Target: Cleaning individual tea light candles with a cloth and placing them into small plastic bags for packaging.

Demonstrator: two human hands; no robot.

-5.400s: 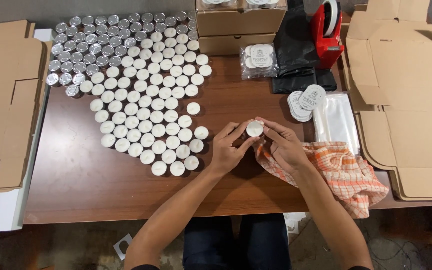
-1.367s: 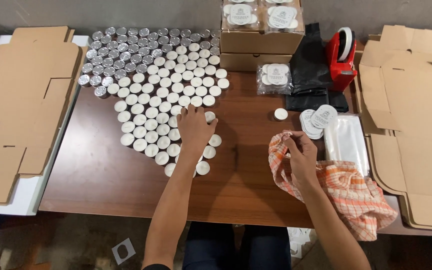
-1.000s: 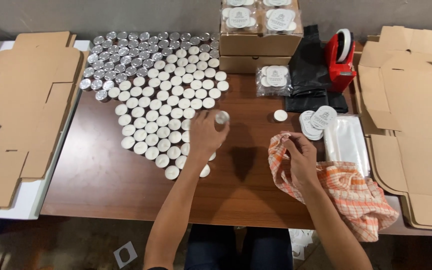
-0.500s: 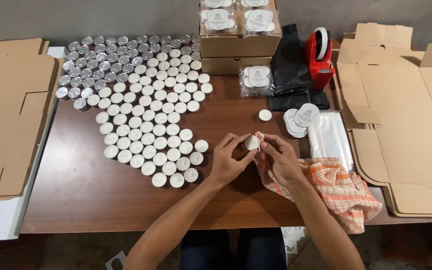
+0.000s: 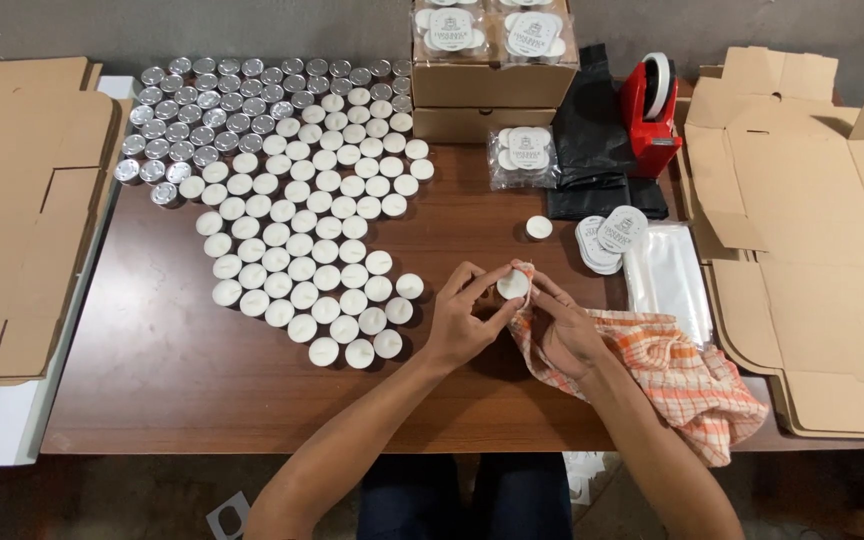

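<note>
Together, the left hand and right hand pinch one white tealight. Right fingers also grip the orange checked cloth lying on the surface.

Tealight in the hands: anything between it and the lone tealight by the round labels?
Nothing visible. The held tealight sits between left hand and right hand; bare tabletop runs to the lone tealight.

- One tea light held up between two hands: left hand, right hand.
- One lone tea light standing apart on the bench.
- One red tape dispenser.
- One orange checked cloth.
- Two stacked cardboard boxes.
- Three clear packs of tea lights, two of them on the boxes.
- One black bag.
</note>
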